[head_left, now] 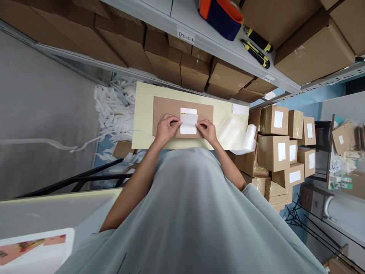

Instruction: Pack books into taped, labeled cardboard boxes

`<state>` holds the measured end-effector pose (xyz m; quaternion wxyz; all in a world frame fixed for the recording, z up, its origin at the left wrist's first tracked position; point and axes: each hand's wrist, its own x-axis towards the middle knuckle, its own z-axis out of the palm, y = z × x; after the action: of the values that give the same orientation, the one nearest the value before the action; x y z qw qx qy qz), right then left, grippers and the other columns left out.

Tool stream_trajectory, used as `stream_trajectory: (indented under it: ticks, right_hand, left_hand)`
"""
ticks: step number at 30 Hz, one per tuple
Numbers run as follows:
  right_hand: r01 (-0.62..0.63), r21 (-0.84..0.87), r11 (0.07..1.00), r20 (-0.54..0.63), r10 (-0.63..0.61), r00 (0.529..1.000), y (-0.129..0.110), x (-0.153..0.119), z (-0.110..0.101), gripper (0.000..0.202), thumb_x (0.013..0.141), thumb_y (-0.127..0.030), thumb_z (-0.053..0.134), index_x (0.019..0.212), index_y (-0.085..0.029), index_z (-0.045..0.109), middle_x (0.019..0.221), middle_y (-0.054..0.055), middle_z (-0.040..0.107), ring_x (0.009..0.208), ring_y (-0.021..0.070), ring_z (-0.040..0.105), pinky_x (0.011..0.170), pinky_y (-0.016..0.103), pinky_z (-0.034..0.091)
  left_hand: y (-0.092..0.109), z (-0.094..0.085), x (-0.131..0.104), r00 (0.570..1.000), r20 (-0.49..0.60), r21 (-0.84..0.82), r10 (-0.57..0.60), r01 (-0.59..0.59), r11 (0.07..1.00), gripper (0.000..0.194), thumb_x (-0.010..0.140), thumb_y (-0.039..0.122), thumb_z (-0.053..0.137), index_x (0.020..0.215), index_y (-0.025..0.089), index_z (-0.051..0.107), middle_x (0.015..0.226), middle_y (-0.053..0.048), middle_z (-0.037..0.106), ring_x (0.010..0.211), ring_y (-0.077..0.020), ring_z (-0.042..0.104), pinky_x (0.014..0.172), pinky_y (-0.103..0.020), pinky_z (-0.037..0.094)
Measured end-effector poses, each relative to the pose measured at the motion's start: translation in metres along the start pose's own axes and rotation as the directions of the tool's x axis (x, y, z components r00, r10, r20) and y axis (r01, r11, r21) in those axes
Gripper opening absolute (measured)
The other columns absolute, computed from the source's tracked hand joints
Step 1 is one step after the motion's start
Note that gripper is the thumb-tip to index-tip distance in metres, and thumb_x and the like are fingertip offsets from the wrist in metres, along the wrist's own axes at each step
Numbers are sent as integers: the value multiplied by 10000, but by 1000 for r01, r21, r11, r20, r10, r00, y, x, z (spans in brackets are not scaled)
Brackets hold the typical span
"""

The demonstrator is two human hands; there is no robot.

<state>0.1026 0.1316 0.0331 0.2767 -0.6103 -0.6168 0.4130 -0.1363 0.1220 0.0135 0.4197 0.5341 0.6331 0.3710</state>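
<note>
A flat brown cardboard piece (165,108) lies on the pale yellow table (145,95). On its middle is a white label (188,111), with a translucent white sheet (188,123) over its lower part. My left hand (168,128) pinches the sheet's left edge between thumb and fingers. At the right edge, my right hand (207,130) holds the same sheet with its fingertips together. A small yellow mark shows near the sheet's upper edge.
Translucent wrap (235,133) hangs over the table's right end beside a white paper (238,109). Stacked boxes (273,152) stand to the right. A shelf (211,42) above the table carries boxes, yellow-black cutters (256,53) and a tape dispenser (221,19). White scraps (116,110) lie left.
</note>
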Motion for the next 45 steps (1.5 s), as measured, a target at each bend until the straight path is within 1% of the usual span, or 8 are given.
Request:
stream_trajectory:
  ticks: [15,18,22,25,27,31,37,45]
  right_hand:
    - [-51,-255,966,-61,37,997,-4,5,16,134,1064,-306,760,1019,-231,862,965,40,813,996,232,699,1002,348,547]
    - [-72,-278,958,-82,51,995,-1,6,20,115,1063,-323,764,1042,-230,828,945,36,799,1015,237,709,1031,361,546]
    - [-108,-277,955,-94,85,992,2,4,18,242,1098,-380,710,1260,-204,743,1009,54,793,1030,242,737,994,371,586]
    - [120,-362,924,27,-119,993,2,0,13,421,1121,-461,652,1425,-173,692,1459,185,722,1395,308,653,1186,466,541]
    - [321,-423,847,196,-260,945,2,-1,9,577,1126,-520,619,1586,-171,610,1738,200,518,1662,346,421,1349,543,395]
    - [471,-481,739,408,-286,867,5,4,2,767,1146,-595,522,1782,-186,393,1878,129,327,1785,334,179,1447,575,193]
    - [390,-580,715,357,-207,911,11,7,-1,715,1200,-453,351,1812,-88,290,1889,157,276,1773,322,231,1451,558,142]
    - [368,-650,664,324,-196,926,-2,14,11,780,1194,-582,342,1838,-156,235,1883,170,286,1703,401,332,1350,630,288]
  left_hand:
    - [-13,26,-6,969,-170,270,178,-128,954,85,1007,269,714,984,199,756,1166,-162,668,1175,-333,633,1118,-509,504]
    - [-15,27,-8,974,-155,290,163,-113,950,187,1023,319,692,1116,167,747,1229,-189,662,1218,-350,626,1156,-522,491]
    - [-12,23,-12,972,-189,290,143,-84,953,674,1033,377,671,1612,83,492,1458,-253,624,1218,-335,657,1180,-521,496]
    - [-3,19,-13,966,-60,366,253,-214,906,660,1102,409,544,1682,106,457,1616,-263,584,1468,-366,580,1280,-539,425]
    - [3,19,-11,930,147,418,336,-366,831,627,1140,426,441,1688,126,497,1727,-230,522,1660,-371,407,1363,-569,313]
    - [4,15,-3,854,426,476,298,-492,729,742,1150,477,358,1779,86,379,1852,-192,345,1772,-372,175,1423,-619,136]
    - [-5,-3,3,901,383,597,204,-410,690,764,1150,456,332,1822,97,278,1867,-161,308,1779,-400,114,1420,-678,75]
    - [-1,4,9,871,442,614,213,-467,636,770,1149,502,322,1823,130,292,1875,-141,280,1775,-437,93,1389,-756,-14]
